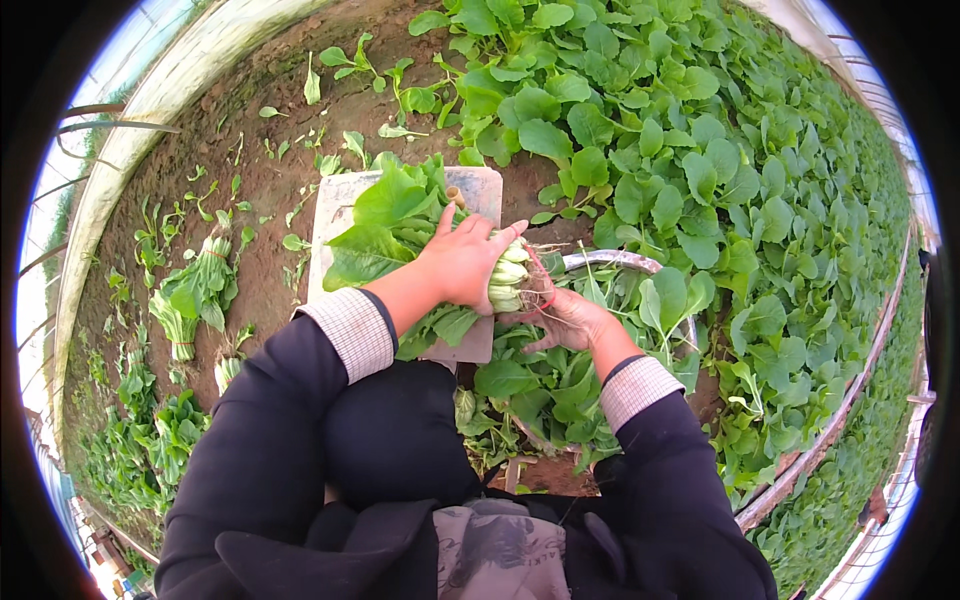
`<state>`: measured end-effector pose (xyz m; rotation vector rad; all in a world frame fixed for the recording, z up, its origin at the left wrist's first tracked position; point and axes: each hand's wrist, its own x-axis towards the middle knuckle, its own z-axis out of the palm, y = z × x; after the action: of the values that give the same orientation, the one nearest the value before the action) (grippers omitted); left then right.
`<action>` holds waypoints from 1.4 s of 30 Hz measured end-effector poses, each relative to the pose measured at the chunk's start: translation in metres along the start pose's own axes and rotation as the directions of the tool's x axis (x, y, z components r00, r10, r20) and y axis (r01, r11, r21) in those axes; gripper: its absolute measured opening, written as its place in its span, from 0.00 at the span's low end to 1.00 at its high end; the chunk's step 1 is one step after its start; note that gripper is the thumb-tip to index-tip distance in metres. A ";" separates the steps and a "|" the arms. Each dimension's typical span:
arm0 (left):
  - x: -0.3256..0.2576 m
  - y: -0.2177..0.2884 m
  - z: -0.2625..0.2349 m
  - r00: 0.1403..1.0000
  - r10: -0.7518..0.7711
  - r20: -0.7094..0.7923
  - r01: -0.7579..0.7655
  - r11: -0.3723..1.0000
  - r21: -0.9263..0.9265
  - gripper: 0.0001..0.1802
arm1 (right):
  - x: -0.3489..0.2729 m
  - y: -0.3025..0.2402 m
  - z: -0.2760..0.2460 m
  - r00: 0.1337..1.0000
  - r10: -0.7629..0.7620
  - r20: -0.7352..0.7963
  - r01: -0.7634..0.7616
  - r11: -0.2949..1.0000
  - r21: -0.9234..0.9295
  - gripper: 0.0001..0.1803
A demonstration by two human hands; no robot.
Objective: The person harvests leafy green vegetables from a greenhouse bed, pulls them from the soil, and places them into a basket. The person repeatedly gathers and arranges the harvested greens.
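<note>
The left hand (465, 262) clasps a bunch of leafy green vegetables with pale stalks (400, 225) over a flat grey board (480, 185). The right hand (560, 315) grips its stalk ends, with thin red string (540, 275) there, above a round metal basin of greens (610, 260).

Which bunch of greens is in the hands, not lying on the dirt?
The bunch of greens over the board, gripped by the left hand with the right hand at its stems. The tied bunches lie untouched on the soil.
</note>
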<state>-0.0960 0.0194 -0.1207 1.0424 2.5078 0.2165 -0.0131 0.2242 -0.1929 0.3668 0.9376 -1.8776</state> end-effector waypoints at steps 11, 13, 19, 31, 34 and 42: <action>0.007 -0.004 0.007 0.998 -0.045 0.052 0.044 0.999 0.019 0.69 | 0.023 0.053 0.045 0.915 -0.084 -0.394 0.168 0.969 0.184 0.16; 0.009 -0.006 0.012 0.999 -0.031 0.020 0.030 0.999 0.039 0.69 | 0.036 0.064 0.049 0.899 -0.088 -0.430 0.246 0.911 0.330 0.15; 0.010 -0.006 0.002 0.988 -0.072 0.134 0.069 0.997 0.030 0.69 | 0.033 0.063 0.068 0.852 -0.138 -0.504 0.361 0.854 0.375 0.17; 0.011 0.000 0.006 0.993 -0.078 0.094 0.075 0.996 0.039 0.68 | -0.019 0.014 0.119 0.585 -0.638 -0.501 0.544 0.767 -0.340 0.22; 0.009 0.005 0.003 0.994 -0.019 0.108 0.012 0.998 0.062 0.64 | -0.018 -0.006 0.124 0.583 -0.621 -0.524 0.454 0.784 -0.424 0.20; 0.005 0.012 0.008 0.989 0.095 0.118 -0.116 0.975 0.188 0.56 | 0.062 -0.095 0.038 0.621 -0.095 -0.778 0.447 0.859 0.252 0.07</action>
<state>-0.0881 0.0312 -0.1255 1.2316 2.4148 -0.0550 -0.1193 0.1795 -0.1629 1.4373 1.1440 -2.2596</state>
